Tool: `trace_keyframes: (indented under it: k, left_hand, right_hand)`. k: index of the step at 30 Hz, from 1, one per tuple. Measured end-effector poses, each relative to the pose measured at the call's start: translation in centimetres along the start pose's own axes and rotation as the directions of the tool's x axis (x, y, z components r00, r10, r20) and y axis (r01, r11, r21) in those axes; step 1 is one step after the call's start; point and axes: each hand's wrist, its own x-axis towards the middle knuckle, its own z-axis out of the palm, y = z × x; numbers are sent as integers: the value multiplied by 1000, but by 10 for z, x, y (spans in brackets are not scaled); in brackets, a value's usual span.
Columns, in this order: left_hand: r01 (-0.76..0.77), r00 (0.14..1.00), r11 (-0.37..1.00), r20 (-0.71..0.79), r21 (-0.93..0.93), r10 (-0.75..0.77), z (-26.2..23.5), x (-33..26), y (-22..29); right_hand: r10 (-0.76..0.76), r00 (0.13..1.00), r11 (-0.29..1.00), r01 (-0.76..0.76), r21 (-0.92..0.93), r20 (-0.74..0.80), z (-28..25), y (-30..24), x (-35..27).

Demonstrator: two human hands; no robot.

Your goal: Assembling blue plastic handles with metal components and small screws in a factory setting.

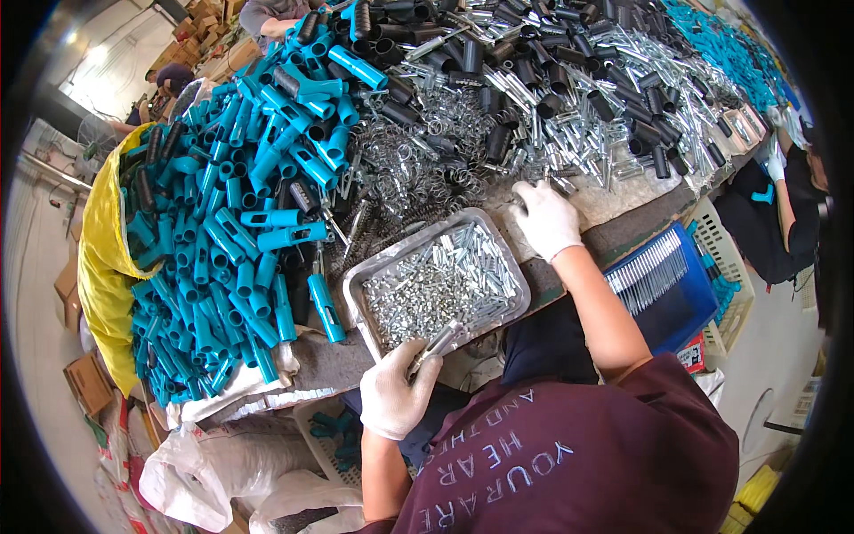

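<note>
Both my hands wear white knit gloves. My left hand (398,392) is closed round a short shiny metal rod (438,342) at the near edge of a grey tray (525,298). The rod points up and right over the tray, which holds many small silvery screws or pins and springs (445,276). Beyond the tray's right corner, my right hand (546,219) reaches to the table with its fingers apart. A small dark metal piece (562,184) lies beside its fingertips; I see nothing held in that hand.
Heaped teal tubular handles (258,178) cover the left. Coiled springs (427,142), black sleeves (556,76) and metal rods (556,125) pile up behind. At right are a blue bin (703,298) of rods and a white crate (743,294). Other people (787,191) work nearby.
</note>
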Motion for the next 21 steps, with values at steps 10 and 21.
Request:
trace_keyframes:
  k: [10, 21]
  left_hand:
    - [110, 993, 992, -22, -62, -112, -5, 11, -5]
    - [138, 976, 989, 177, -55, -126, -10, 18, 20]
  right_hand:
    - [-127, 991, 881, 127, 455, -31, -13, 46, -15]
    - [-658, 672, 603, 200, 772, 340, -67, -4, -57]
